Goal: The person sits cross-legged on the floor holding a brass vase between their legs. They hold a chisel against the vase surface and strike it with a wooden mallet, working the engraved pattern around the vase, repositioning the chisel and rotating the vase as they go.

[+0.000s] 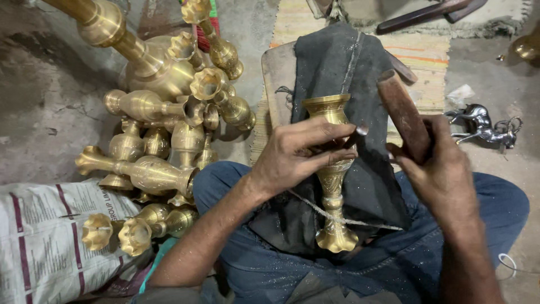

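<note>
Head view: person seated on floor, legs in blue jeans, looking down at own hands.
Left hand: left hand curled around the upper body of a brass vase, fingers closed over it; thumb and forefinger also pinch a thin metal tool with its tip showing just right of the vase neck.
Vase: upright, flared mouth at top, scalloped foot resting on the lap; engraved band visible on the lower body.
Right hand: right hand wrapped tightly on a wooden mallet, fingers closed on the handle end; mallet head angled up and left, near the tool tip, apart from the vase.
Cloth: dark cloth draped over a wooden board, lying behind the vase and down onto the lap.
Pile: heap of brass vases on the floor at left, most lying on their sides.
Sack: printed white sack at lower left, with two vases touching its edge.
Figurine: silver horse on the floor at right, well apart from the hands.
</note>
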Demonstrator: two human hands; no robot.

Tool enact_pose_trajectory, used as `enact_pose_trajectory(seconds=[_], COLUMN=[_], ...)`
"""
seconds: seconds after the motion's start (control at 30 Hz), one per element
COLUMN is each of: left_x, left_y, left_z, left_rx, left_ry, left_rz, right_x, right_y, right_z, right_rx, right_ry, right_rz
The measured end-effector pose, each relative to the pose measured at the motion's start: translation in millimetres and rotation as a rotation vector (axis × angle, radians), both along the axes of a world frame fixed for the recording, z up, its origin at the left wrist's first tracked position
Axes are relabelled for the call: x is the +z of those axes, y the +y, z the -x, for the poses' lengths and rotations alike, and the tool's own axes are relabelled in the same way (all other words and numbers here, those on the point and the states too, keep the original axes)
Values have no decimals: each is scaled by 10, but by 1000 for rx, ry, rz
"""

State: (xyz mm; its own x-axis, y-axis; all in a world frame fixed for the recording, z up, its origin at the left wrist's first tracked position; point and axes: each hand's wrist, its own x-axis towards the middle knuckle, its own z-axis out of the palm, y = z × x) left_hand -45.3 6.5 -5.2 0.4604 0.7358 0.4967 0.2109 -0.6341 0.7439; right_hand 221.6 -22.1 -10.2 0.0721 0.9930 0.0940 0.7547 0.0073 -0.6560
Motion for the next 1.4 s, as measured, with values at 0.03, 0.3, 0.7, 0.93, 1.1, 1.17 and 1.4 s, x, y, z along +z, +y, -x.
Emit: enact_pose_trajectory(seconds=[0.03,0.3,0.7,0.93,1.1,1.17,1.4], left_x=[-24,-118,-37,-148,-131,-112,-85], left_y=[51,163,48,262,263,224,237], left_z=[5,44,114,89,104,112,68], left_rx=[-5,-81,-47,-161,-126,-143,-161], left_ry=[-3,-17,-345,-44,-43,4,2], left_rz=[20,74,230,117,120,83,78], right_x=[51,608,665,701,800,839,904], right_y=[-18,-106,-29,-90,-104,-100,-87], right_z=[-1,89,165,170,195,199,186], right_rx=[-7,130,33,58,155,142,108], right_ry=[-47,-96,-174,-142,-341,-344,-307], right_rz=[-7,-281,-213,-211,-371,-350,-359])
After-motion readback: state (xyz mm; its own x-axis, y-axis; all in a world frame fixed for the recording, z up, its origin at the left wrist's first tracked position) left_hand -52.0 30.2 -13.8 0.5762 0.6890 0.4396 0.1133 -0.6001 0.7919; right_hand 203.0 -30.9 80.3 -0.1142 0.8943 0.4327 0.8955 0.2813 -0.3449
